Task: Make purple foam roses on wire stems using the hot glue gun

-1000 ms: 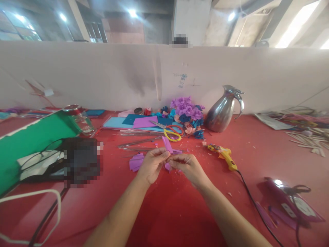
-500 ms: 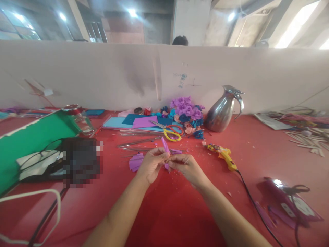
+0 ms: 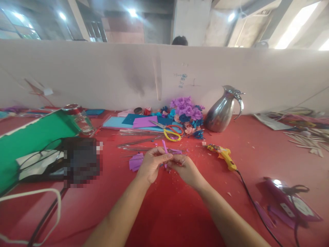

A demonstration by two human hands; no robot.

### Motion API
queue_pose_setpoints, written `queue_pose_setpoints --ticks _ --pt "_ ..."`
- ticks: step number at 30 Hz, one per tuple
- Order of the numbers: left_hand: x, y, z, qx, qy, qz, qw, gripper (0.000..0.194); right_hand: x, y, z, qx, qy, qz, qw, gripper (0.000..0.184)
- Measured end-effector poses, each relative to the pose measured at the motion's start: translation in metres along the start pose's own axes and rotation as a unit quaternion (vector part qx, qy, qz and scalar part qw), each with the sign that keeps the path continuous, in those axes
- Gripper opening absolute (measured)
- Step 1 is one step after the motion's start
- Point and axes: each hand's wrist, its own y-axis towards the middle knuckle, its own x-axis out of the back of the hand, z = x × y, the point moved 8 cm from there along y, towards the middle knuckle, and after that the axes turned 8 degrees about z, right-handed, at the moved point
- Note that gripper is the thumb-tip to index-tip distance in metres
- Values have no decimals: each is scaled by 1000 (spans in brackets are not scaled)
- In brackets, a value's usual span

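My left hand (image 3: 152, 164) and my right hand (image 3: 185, 168) meet over the red table (image 3: 169, 209), fingers pinched together on a narrow purple paper strip (image 3: 165, 147). The strip sticks up between the fingertips and looks rolled thin. A small pile of purple paper pieces (image 3: 136, 161) lies just left of my left hand. More purple scraps (image 3: 177, 150) lie behind my hands.
A yellow glue gun (image 3: 223, 154) with a black cord lies right of my hands. Yellow-and-red scissors (image 3: 170, 131), coloured paper sheets (image 3: 140, 121), paper flowers (image 3: 187, 113) and a metal jug (image 3: 223, 109) stand further back. Eyeglasses (image 3: 38, 159) and a green board (image 3: 33, 137) are at left. Thin wires (image 3: 136, 141) lie ahead.
The purple strip has narrowed and stands more upright between my fingers. My right hand has closed in a little toward the left.
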Motion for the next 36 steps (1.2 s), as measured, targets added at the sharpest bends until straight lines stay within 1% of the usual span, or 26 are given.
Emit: queue_pose_setpoints --ticks 3,7,9,12,15,19,21,24,27,29,33,36 --pt "-2 0 0 -1 13 6 1000 28 1 0 -1 -1 -38 -7 999 15" --pt "-4 0 0 6 47 30 998 18 2 0 -2 5 -66 0 998 17" --pt "-5 0 0 7 58 37 998 16 2 1 -2 8 -81 6 997 18" --pt "-2 0 -1 2 64 20 998 21 2 1 -3 3 -107 6 994 19" --pt "0 -1 -2 -4 70 -4 998 27 3 -2 -1 -9 -139 -18 990 19" --pt "1 -2 -4 -17 67 -29 997 30 5 -5 3 -23 -171 -48 984 17" --pt "1 -2 -4 -22 60 -31 997 30 7 -5 3 -24 -175 -55 983 19" --pt "1 -2 -3 -21 62 -19 998 26 7 -4 2 -15 -170 -49 984 22" --pt "2 -1 -2 -10 89 -8 996 16 9 -4 -1 -7 -153 -49 987 21" --pt "3 0 -2 -2 112 2 994 13 10 -3 -2 -1 -142 -49 989 22" --pt "2 0 -4 -8 143 13 990 11 9 -3 -1 17 -154 -40 987 24" --pt "2 0 -8 -30 130 -2 991 17 6 -2 1 33 -169 -29 985 25"
